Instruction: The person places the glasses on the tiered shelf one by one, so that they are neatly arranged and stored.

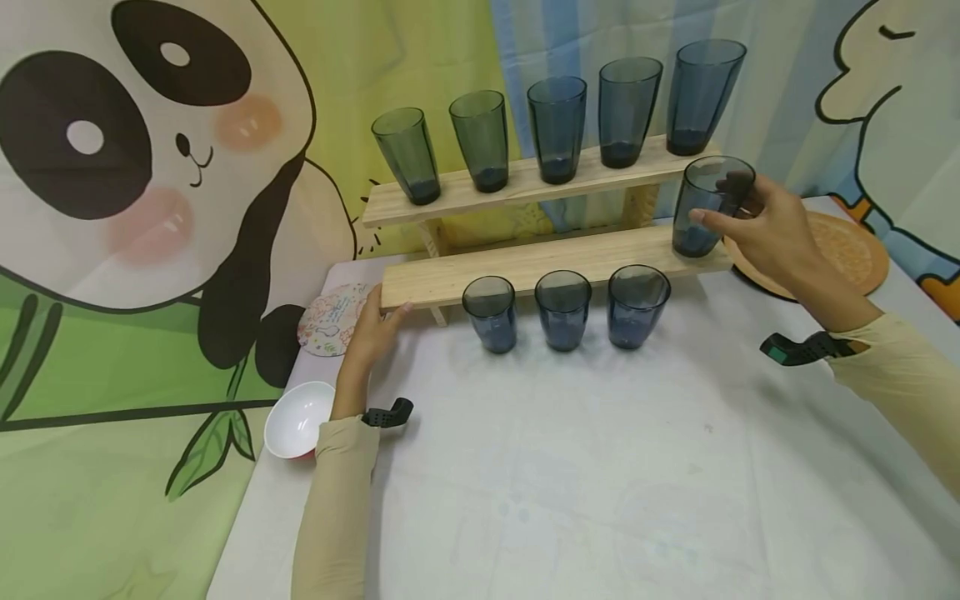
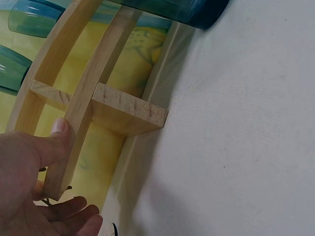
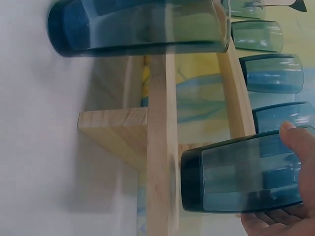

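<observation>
My right hand (image 1: 776, 229) grips a blue-grey glass tumbler (image 3: 246, 172) by its upper part, thumb on one side and fingers on the other. The tumbler is upright at the right end of the lower board of a two-tier wooden shelf (image 1: 525, 267); its base is at the board's surface, and whether they touch I cannot tell. At the board's left end my left hand (image 1: 367, 337) holds the wood, the thumb (image 2: 60, 129) pressed on its edge. Several similar tumblers (image 1: 557, 129) stand along the upper tier. Three more tumblers (image 1: 562, 312) stand on the table before the shelf.
A white bowl (image 1: 298, 419) sits by the table's left edge, beside my left forearm. Behind the left hand lies a round floral mat (image 1: 330, 321). A round tan board (image 1: 847, 250) lies at the right, behind my right wrist. Printed curtains hang behind the white table (image 1: 585, 483).
</observation>
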`<state>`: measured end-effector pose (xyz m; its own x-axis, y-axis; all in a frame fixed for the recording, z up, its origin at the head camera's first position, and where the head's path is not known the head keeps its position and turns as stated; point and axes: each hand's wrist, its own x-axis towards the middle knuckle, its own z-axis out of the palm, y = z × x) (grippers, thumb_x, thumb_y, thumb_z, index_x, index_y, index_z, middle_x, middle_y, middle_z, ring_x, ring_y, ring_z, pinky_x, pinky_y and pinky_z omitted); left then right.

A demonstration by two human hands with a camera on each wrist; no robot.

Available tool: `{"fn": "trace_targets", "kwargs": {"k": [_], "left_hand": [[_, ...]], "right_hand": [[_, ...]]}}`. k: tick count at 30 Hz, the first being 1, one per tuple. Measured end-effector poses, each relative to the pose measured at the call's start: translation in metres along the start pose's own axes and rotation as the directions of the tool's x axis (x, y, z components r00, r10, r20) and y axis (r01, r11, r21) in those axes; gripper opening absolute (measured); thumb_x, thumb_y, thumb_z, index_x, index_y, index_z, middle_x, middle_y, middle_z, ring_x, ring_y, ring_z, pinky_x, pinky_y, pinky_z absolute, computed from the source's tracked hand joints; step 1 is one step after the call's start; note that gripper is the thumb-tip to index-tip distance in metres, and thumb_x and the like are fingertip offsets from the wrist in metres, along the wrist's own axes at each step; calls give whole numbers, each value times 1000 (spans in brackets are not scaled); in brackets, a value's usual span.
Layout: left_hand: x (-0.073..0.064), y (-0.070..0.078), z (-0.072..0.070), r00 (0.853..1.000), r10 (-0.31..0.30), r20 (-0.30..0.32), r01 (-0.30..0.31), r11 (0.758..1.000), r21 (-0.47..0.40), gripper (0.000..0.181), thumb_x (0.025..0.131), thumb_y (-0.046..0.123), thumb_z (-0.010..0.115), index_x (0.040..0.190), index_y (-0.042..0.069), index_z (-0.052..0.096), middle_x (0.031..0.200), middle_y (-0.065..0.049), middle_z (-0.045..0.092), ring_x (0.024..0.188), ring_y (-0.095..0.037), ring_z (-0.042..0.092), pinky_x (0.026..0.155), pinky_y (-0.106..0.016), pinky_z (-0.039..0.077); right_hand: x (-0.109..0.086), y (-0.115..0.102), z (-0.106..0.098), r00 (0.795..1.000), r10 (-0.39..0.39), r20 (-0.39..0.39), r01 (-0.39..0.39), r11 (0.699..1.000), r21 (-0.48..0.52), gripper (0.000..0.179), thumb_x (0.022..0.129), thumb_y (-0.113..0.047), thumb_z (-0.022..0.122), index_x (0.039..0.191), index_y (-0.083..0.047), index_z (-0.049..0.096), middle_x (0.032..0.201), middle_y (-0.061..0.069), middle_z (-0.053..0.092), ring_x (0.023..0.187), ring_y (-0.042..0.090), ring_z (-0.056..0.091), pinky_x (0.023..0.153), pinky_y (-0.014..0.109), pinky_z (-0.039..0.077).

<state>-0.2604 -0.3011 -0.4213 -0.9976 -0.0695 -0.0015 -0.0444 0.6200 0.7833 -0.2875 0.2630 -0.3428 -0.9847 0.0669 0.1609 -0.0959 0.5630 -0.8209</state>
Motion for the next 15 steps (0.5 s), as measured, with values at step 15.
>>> {"fn": "trace_targets", "kwargs": {"k": [15], "left_hand": [[1, 1, 0, 1000, -2, -2, 2, 1000, -2, 83, 108, 40, 60, 169, 6, 14, 174, -20, 20, 161, -41, 19, 131, -59, 17]], "right_hand": [[10, 13, 5, 1000, -20, -23, 20, 1000, 14, 53, 94, -51, 76, 137, -25, 57, 126, -10, 59, 140, 29, 55, 109, 34, 50]]}}
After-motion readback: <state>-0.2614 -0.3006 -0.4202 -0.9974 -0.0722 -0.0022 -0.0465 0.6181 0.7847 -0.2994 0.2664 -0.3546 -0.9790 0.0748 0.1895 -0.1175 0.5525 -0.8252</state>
